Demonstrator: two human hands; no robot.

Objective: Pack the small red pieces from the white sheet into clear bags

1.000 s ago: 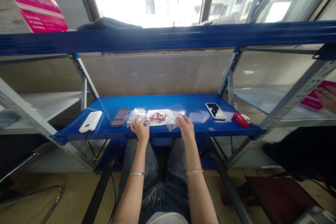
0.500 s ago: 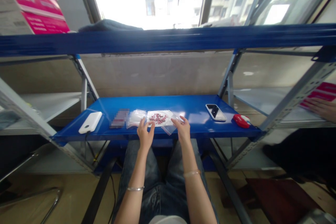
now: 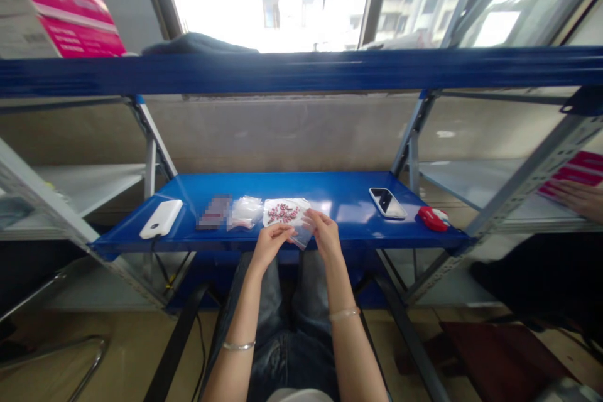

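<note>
Between my hands is a small clear zip bag (image 3: 302, 238), held near the table's front edge. My left hand (image 3: 269, 246) pinches the bag's left side with closed fingertips. On the opposite side, my right hand (image 3: 324, 231) has its thumb and fingers closed on the bag. Just behind them lies a white sheet (image 3: 271, 204) with several small dark-red bead-like pieces (image 3: 284, 212) scattered over it. To its left sits a pile of clear plastic bags (image 3: 247, 210). Whether anything is inside the held bag is too small to tell.
On the blue table (image 3: 325, 185) a white device with a cable (image 3: 161, 218) and a blurred-out flat item (image 3: 215, 212) lie left. A phone (image 3: 387, 202) and a red object (image 3: 433, 218) lie right. A blue shelf beam (image 3: 301, 70) crosses above. Another person's hand (image 3: 577, 196) is far right.
My left hand has moved right and toward me, from beside the sheet to the zip bag, and its fingers have closed on it. My right hand has shifted slightly left with the bag.
</note>
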